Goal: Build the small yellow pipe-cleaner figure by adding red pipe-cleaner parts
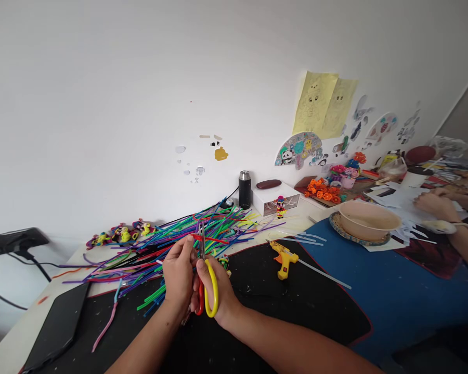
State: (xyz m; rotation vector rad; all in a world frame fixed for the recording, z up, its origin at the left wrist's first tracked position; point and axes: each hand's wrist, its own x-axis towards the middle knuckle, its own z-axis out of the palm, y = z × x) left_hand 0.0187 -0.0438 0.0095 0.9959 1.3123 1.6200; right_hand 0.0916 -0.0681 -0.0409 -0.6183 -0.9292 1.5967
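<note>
In the middle of the head view, my right hand (220, 288) is closed on the scissors (211, 298), which have one yellow and one red handle loop. Their blades point up and away, with a red pipe cleaner (218, 239) across them. My left hand (179, 270) pinches that pipe cleaner just left of the blades. Whether the blades have cut into it cannot be made out. Behind both hands spreads a large heap of pipe cleaners (152, 259) in purple, green, blue, red and other colours.
A yellow glue gun (286, 258) lies on the black mat (304, 306) to the right. Farther back stand a black flask (244, 189), a white box (275, 196) and a small figure (281, 206). Another person's hands (437, 205) handle paper beyond a beige bowl (369, 218).
</note>
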